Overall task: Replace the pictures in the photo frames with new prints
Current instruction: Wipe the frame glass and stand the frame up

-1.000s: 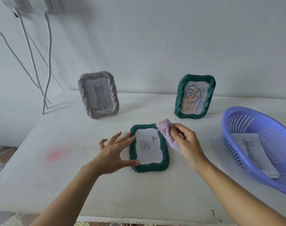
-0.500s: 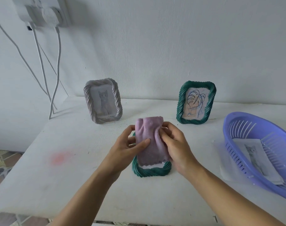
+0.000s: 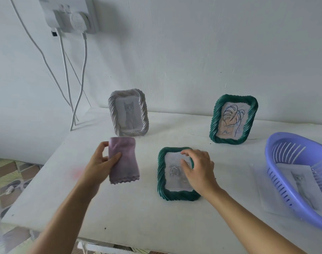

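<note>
A green rope-edged frame (image 3: pixel 161 182) lies flat on the white table (image 3: pixel 138 213), showing a grey rose print. My right hand (image 3: pixel 198 169) rests on its upper right part, fingers spread over the glass and the top edge. My left hand (image 3: pixel 99 164) holds a folded lilac cloth (image 3: pixel 123 160) up, to the left of that frame. A grey frame (image 3: pixel 128 114) with a cat print stands at the back left. A second green frame (image 3: pixel 233 120) with a leaf drawing stands at the back right.
A purple plastic basket (image 3: pixel 277 162) at the right edge holds a cat print (image 3: pixel 301 184), with paper sheets (image 3: pixel 261 189) under it. A wall socket (image 3: pixel 72 17) with white cables (image 3: pixel 83 76) hangs at the upper left. The table's front edge is close to me.
The cloth passed from my right hand to my left, which carried it leftward off the lying frame. My right hand came down onto the frame's upper right part.
</note>
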Tool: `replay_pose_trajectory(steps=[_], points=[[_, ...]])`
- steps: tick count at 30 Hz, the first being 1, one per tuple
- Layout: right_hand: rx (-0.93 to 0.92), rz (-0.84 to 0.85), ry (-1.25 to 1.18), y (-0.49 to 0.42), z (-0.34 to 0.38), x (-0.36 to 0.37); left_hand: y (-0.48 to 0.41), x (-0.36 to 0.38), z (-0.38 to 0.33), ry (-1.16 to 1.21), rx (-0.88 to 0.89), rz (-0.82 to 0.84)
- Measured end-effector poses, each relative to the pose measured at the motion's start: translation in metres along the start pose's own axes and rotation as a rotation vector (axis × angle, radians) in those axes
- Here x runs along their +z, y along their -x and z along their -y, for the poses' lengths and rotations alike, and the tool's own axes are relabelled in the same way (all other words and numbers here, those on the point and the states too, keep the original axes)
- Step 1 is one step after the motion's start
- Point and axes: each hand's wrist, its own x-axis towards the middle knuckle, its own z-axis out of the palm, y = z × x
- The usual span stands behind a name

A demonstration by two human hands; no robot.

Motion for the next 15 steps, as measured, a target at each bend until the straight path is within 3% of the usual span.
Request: replay_pose_trajectory(steps=[7,15], points=[[0.000,0.021,0.141,-0.002,-0.027,0.018,-0.035,-0.048,0.023,-0.298,-0.140,-0.115],[0.021,0.056,0.044,0.002,-0.027,0.030,-0.052,-0.072,0.027,-0.531,-0.103,-0.292]])
